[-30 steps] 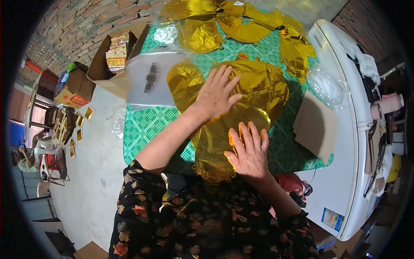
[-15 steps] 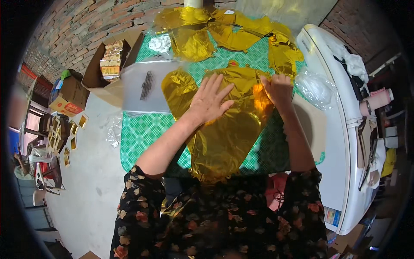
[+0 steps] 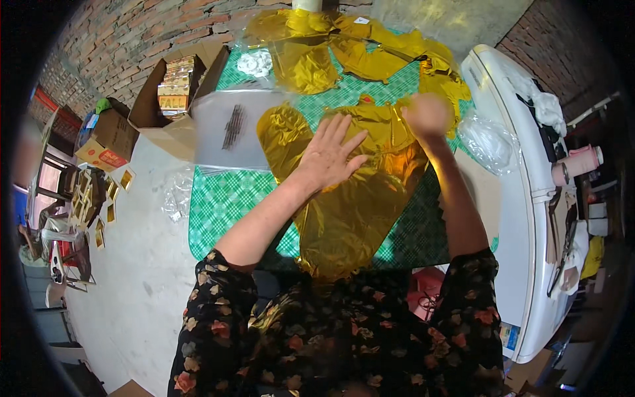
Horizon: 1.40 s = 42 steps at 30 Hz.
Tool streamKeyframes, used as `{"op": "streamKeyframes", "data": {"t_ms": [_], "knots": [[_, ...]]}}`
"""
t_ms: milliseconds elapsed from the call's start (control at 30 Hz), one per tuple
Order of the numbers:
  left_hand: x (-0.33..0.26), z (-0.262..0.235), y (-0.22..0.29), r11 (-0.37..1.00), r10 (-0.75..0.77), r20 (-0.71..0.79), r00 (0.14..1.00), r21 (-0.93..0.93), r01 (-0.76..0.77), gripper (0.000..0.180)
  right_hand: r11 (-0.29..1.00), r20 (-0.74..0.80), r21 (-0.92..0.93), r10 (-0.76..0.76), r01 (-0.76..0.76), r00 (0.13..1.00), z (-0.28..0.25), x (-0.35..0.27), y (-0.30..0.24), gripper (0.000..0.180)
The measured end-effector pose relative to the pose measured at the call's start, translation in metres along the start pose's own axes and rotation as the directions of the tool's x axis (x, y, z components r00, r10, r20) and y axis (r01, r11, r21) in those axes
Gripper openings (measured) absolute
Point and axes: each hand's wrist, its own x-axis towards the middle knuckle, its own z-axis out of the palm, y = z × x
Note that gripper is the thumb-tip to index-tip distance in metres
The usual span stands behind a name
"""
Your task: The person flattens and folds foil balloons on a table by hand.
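Note:
A large gold foil balloon [image 3: 350,218], flat and wrinkled, lies on the green checked tablecloth [image 3: 221,212] in front of me. Its narrow lower end reaches the table edge by my body. My left hand [image 3: 331,152] rests flat on its upper middle with the fingers spread. Over the balloon's upper right edge is my right hand [image 3: 428,116], smeared by motion, so its fingers and anything in them cannot be made out. More flat gold foil balloons [image 3: 301,66] lie along the far side of the table.
A stack of clear plastic bags [image 3: 211,126] lies at the table's left, near a cardboard box [image 3: 159,135] of packets. A crumpled white bundle [image 3: 254,64] sits at the back. On the right are a clear plastic bag [image 3: 489,142] and a white appliance [image 3: 512,264].
My right hand has blurred and shifted slightly up at the balloon's right edge. My left hand stays flat on the foil. The whole view has shifted a little.

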Motion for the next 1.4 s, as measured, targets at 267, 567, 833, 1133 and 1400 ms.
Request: {"op": "streamKeyframes", "data": {"t_ms": [267, 567, 833, 1133, 1400], "knots": [[0.001, 0.002, 0.000, 0.999, 0.020, 0.007, 1.000, 0.032, -0.020, 0.066, 0.868, 0.178, 0.480, 0.048, -0.130, 0.983, -0.014, 0.021, -0.029, 0.046], [0.003, -0.006, 0.002, 1.000, 0.012, 0.006, 1.000, -0.009, -0.012, 0.059, 0.056, 0.363, 0.931, -0.061, -0.359, 0.930, -0.005, 0.008, -0.023, 0.035], [0.001, -0.005, 0.000, 0.999, 0.021, -0.042, 0.999, -0.030, -0.022, 0.058, 0.932, -0.037, 0.140, -0.332, 0.334, 0.943, 0.049, -0.053, -0.011, 0.035], [0.004, -0.010, 0.005, 0.998, -0.036, 0.116, 0.993, -0.048, 0.041, 0.065, 0.940, 0.004, 0.158, -0.307, 0.303, 0.952, 0.053, -0.066, -0.027, 0.050], [0.005, -0.006, 0.003, 0.998, 0.001, 0.038, 0.999, -0.056, 0.001, 0.071, 0.931, -0.090, 0.009, -0.362, 0.364, 0.928, 0.048, -0.072, -0.031, 0.047]]}}
